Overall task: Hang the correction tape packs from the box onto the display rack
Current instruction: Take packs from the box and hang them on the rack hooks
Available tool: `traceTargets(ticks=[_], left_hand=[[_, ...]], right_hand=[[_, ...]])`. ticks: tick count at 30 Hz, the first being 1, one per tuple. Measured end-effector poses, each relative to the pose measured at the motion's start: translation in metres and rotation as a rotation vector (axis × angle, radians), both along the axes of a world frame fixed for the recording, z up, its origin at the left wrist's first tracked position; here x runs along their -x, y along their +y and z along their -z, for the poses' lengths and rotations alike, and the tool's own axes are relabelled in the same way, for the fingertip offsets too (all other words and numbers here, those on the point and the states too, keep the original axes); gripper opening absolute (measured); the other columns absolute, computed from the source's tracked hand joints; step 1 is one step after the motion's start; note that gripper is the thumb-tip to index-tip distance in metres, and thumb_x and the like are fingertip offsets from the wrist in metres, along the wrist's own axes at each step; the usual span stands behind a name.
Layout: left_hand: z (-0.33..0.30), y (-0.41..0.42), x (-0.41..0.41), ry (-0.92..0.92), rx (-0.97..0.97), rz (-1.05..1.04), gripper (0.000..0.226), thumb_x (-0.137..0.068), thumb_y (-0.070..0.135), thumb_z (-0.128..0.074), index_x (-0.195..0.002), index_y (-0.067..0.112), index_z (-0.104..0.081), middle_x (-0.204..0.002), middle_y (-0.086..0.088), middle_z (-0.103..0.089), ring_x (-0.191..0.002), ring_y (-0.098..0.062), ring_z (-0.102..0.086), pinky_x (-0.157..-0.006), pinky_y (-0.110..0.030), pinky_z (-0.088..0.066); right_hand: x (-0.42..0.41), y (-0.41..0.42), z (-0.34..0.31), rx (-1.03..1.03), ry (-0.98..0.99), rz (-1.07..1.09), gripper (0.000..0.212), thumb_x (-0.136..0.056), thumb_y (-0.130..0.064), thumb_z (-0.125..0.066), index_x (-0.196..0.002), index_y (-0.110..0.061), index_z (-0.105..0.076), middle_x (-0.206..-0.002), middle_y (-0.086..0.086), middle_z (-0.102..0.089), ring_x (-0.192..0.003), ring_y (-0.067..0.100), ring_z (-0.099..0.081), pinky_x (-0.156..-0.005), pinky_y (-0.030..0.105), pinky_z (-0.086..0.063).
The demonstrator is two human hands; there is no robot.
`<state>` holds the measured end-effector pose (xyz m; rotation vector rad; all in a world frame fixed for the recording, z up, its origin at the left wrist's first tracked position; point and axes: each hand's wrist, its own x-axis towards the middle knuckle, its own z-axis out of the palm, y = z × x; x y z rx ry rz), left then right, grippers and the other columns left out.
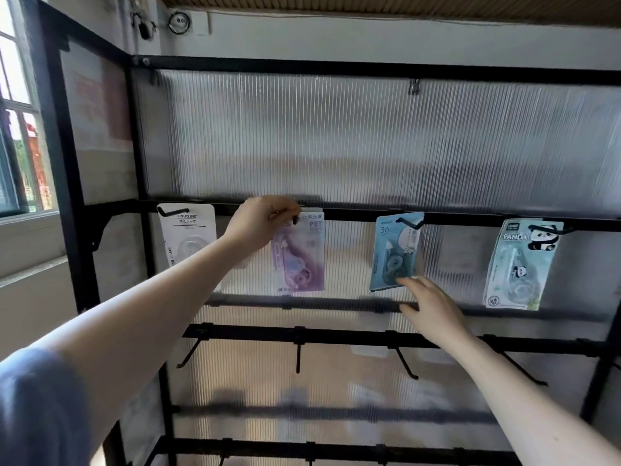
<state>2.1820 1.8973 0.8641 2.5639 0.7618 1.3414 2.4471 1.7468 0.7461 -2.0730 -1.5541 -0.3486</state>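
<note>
Several correction tape packs hang from hooks on the upper bar of the black display rack [356, 215]. From left to right they are a white pack [188, 235], a purple pack [300, 255], a blue pack [396, 252] and a panda pack [522, 264]. My left hand [260, 223] pinches the top of the purple pack at its hook. My right hand [428, 304] reaches up with straight fingers, and its fingertips touch the lower edge of the blue pack. The box is out of view.
A lower bar [336, 336] carries several bare black hooks, such as a hook [297, 353] below the purple pack. Ribbed translucent panels back the rack. A window [20, 129] is at the left, and another bar [302, 449] runs near the bottom.
</note>
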Motion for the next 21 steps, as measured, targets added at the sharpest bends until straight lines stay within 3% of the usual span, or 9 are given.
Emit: traceTargets(ticks=[7, 11, 16, 21], left_hand=[[-0.001, 0.000, -0.006, 0.035, -0.047, -0.112, 0.021, -0.093, 0.015, -0.053, -0.105, 0.014, -0.069, -0.093, 0.004, -0.068, -0.065, -0.006, -0.051, -0.065, -0.024, -0.040], [-0.001, -0.008, -0.009, 0.048, -0.080, -0.184, 0.024, -0.093, 0.013, -0.049, -0.109, 0.014, -0.068, -0.109, -0.002, -0.068, -0.095, -0.021, -0.060, -0.077, -0.033, -0.047], [0.001, -0.009, -0.013, 0.071, -0.141, -0.263, 0.023, -0.093, 0.018, -0.052, -0.110, 0.015, -0.067, -0.109, -0.006, -0.061, -0.099, -0.026, -0.055, -0.067, -0.029, -0.035], [0.011, -0.017, -0.009, 0.066, -0.190, -0.344, 0.035, -0.087, 0.013, -0.060, -0.122, 0.016, -0.060, -0.118, -0.010, -0.055, -0.111, -0.031, -0.047, -0.084, -0.038, -0.039]], right_hand=[[-0.009, -0.007, 0.003, 0.013, 0.014, 0.009, 0.051, -0.092, -0.020, -0.055, -0.141, -0.022, -0.039, -0.136, 0.001, -0.046, -0.122, 0.018, -0.047, -0.094, 0.030, -0.043], [-0.013, -0.012, 0.002, 0.028, 0.000, 0.015, 0.051, -0.092, -0.021, -0.055, -0.140, -0.022, -0.039, -0.136, 0.000, -0.046, -0.122, 0.018, -0.047, -0.095, 0.030, -0.043], [-0.018, -0.021, 0.001, 0.041, -0.030, 0.003, 0.052, -0.091, -0.022, -0.055, -0.140, -0.023, -0.039, -0.134, 0.000, -0.047, -0.120, 0.018, -0.048, -0.093, 0.031, -0.045], [-0.025, -0.030, 0.002, 0.052, -0.049, 0.011, 0.051, -0.091, -0.021, -0.055, -0.140, -0.021, -0.039, -0.130, 0.001, -0.049, -0.116, 0.019, -0.049, -0.093, 0.033, -0.045]])
